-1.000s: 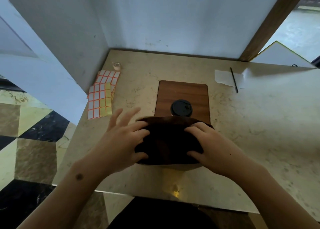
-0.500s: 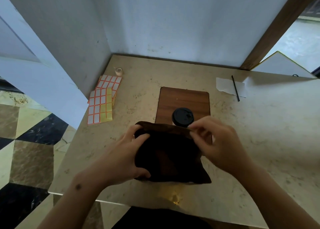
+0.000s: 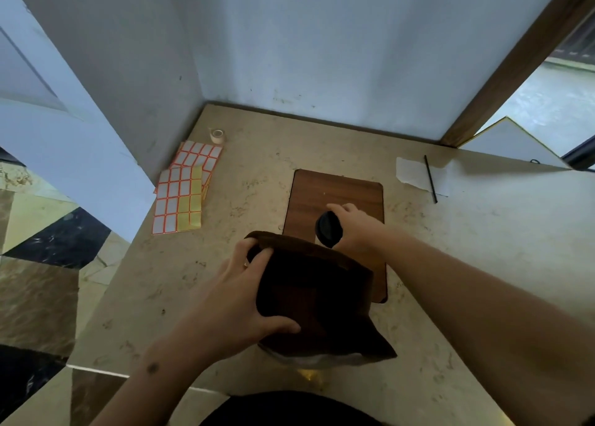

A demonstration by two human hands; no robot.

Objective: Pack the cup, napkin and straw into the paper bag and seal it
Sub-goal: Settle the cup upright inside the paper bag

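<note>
A dark brown paper bag (image 3: 317, 300) stands open near the table's front edge. My left hand (image 3: 240, 300) grips its left side, fingers over the rim and thumb low on the front. My right hand (image 3: 355, 229) is wrapped around the cup with a black lid (image 3: 327, 229), which is tilted just behind the bag's far rim, over the wooden board (image 3: 335, 193). The white napkin (image 3: 413, 174) lies flat at the far right with the thin black straw (image 3: 430, 179) resting across it.
Sheets of red-bordered stickers (image 3: 185, 187) and a small tape roll (image 3: 217, 134) lie at the left by the wall. A white board (image 3: 512, 147) leans at the far right. Walls close off the table's back and left.
My right hand has let go of the bag's rim, reached back and closed around the cup, tilting it. My left hand has kept hold of the bag's left side.
</note>
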